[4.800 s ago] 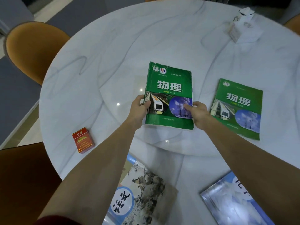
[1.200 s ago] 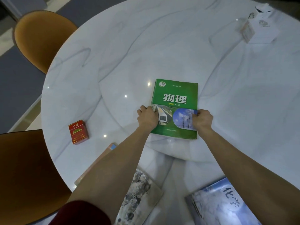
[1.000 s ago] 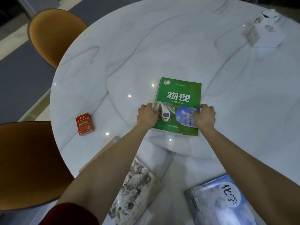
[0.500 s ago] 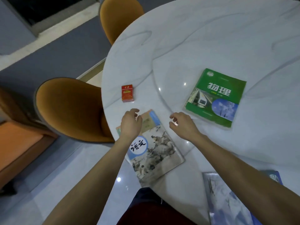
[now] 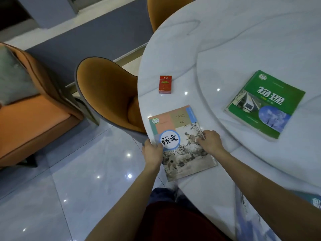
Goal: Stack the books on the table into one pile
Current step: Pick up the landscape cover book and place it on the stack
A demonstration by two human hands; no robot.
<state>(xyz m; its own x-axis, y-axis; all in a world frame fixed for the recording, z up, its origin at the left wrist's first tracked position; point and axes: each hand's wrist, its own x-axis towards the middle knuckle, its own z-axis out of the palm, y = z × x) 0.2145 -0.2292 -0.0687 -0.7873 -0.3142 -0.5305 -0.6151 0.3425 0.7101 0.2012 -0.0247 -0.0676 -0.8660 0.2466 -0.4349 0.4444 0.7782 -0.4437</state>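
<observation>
Both hands (image 5: 182, 145) pinch the painted book (image 5: 180, 141)'s edges; red packet (image 5: 165, 84) lies beyond.

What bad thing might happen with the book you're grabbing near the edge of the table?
The Chinese textbook hangs partly over the table edge, so it may slip to the floor if the left hand or right hand loses it. The cover could bend where the right fingers press the side edge. Carrying it to the green physics book, an arm might knock the red cigarette pack.
</observation>
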